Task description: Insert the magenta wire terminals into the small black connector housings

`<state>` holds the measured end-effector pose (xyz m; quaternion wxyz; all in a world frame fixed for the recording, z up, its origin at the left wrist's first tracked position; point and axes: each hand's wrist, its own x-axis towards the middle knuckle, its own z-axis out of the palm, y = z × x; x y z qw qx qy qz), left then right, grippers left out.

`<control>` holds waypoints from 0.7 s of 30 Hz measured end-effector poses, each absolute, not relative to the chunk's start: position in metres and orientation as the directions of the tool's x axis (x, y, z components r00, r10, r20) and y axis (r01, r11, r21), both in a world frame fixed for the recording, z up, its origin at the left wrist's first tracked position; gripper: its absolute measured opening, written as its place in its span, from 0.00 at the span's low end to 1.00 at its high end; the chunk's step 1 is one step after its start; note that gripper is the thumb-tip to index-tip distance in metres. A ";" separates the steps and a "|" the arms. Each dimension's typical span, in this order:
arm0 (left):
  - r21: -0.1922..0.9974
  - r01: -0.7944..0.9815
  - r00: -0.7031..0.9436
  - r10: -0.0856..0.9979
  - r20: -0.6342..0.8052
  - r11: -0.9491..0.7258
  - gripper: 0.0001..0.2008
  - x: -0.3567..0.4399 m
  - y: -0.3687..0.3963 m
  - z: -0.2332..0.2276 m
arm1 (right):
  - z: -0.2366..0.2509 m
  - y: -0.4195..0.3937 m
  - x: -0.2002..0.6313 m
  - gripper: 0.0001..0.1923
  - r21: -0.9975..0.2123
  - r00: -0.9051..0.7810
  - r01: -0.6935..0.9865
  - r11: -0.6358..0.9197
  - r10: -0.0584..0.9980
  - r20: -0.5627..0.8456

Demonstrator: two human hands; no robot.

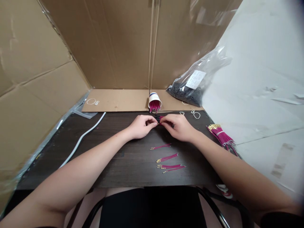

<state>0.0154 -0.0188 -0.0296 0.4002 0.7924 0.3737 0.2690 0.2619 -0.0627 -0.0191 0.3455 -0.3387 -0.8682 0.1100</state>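
My left hand (142, 126) and my right hand (178, 126) meet at the middle of a dark wooden table (114, 148). Together their fingertips pinch a small bunch of magenta wires with black ends (159, 119). Most of the bunch is hidden by my fingers. Closer to me lie a few loose magenta wires with gold tips (169, 161). Just beyond my hands a white paper cup (154, 101) lies on its side, with magenta wires spilling from its mouth.
A tied bundle of magenta wires (222, 135) lies at the table's right edge. A clear bag of black parts (190, 87) leans at the back right. Rubber bands (195, 114) and a white cord (80, 139) lie about. Cardboard walls stand left and behind.
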 end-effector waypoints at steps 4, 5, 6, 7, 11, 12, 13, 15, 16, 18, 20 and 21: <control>0.824 0.382 0.580 0.802 0.140 -0.419 0.14 0.015 -0.019 -0.030 | -0.021 -0.062 0.261 0.09 -0.417 -0.531 0.510 0.752 0.657 0.535; 0.823 0.382 0.582 0.801 0.141 -0.422 0.14 0.015 -0.019 -0.030 | -0.022 -0.061 0.261 0.09 -0.413 -0.530 0.509 0.756 0.653 0.541; 0.822 0.381 0.583 0.800 0.142 -0.424 0.14 0.015 -0.019 -0.030 | -0.022 -0.061 0.261 0.09 -0.408 -0.531 0.507 0.759 0.648 0.546; 0.822 0.380 0.584 0.799 0.143 -0.425 0.14 0.015 -0.019 -0.030 | -0.022 -0.061 0.261 0.09 -0.405 -0.535 0.506 0.762 0.645 0.546; 0.826 0.375 0.589 0.796 0.139 -0.421 0.13 0.015 -0.019 -0.030 | -0.022 -0.061 0.261 0.09 -0.406 -0.542 0.510 0.758 0.650 0.533; 0.827 0.375 0.588 0.797 0.138 -0.419 0.13 0.015 -0.019 -0.030 | -0.022 -0.061 0.261 0.09 -0.407 -0.542 0.508 0.759 0.649 0.534; 0.827 0.375 0.587 0.798 0.138 -0.419 0.13 0.015 -0.019 -0.031 | -0.022 -0.061 0.261 0.09 -0.408 -0.541 0.505 0.760 0.647 0.536; 0.827 0.374 0.586 0.799 0.140 -0.419 0.13 0.015 -0.019 -0.031 | -0.023 -0.061 0.261 0.09 -0.409 -0.538 0.499 0.764 0.643 0.545; 0.828 0.372 0.584 0.799 0.142 -0.420 0.13 0.015 -0.019 -0.031 | -0.023 -0.061 0.261 0.09 -0.410 -0.534 0.497 0.765 0.642 0.550; 0.829 0.369 0.584 0.799 0.145 -0.421 0.12 0.015 -0.019 -0.031 | -0.023 -0.061 0.260 0.09 -0.414 -0.528 0.496 0.764 0.643 0.554; 0.828 0.371 0.584 0.799 0.144 -0.420 0.12 0.015 -0.019 -0.031 | -0.023 -0.061 0.260 0.10 -0.418 -0.527 0.495 0.762 0.646 0.553; 0.828 0.373 0.583 0.800 0.142 -0.419 0.12 0.015 -0.019 -0.031 | -0.023 -0.062 0.260 0.09 -0.421 -0.527 0.496 0.760 0.648 0.550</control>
